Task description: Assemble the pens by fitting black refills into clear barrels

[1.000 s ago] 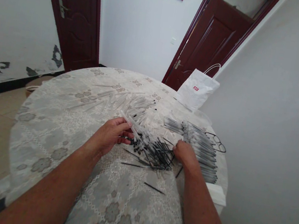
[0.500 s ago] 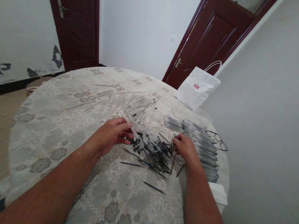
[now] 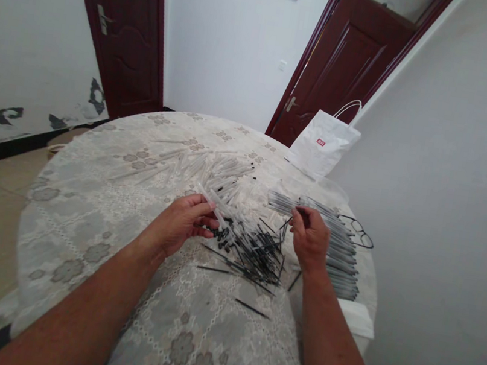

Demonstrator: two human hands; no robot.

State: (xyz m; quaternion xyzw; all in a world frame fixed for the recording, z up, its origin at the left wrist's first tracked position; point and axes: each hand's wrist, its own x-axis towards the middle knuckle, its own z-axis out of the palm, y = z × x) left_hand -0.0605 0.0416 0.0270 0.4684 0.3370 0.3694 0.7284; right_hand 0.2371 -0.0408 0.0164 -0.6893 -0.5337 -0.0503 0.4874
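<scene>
My left hand [image 3: 183, 221] is closed on a clear plastic pen barrel [image 3: 214, 201] that sticks out up and left past my fingers, at the near edge of a heap of clear barrels [image 3: 209, 168]. My right hand [image 3: 311, 238] is lifted above the table and pinches a thin black refill [image 3: 287, 222] by its top. Between my hands lies a heap of black refills [image 3: 256, 248]. Just right of my right hand is a row of assembled pens [image 3: 331, 238].
A round table [image 3: 99, 197] carries a lace flowered cloth. A pair of glasses [image 3: 358, 230] lies at its right edge, and a white paper bag [image 3: 322, 145] stands at the back right. Loose refills [image 3: 252, 309] lie near me. Two dark doors are behind.
My right hand has risen from the refill heap and moved up and right, carrying one black refill. My left hand has stayed put with the barrel.
</scene>
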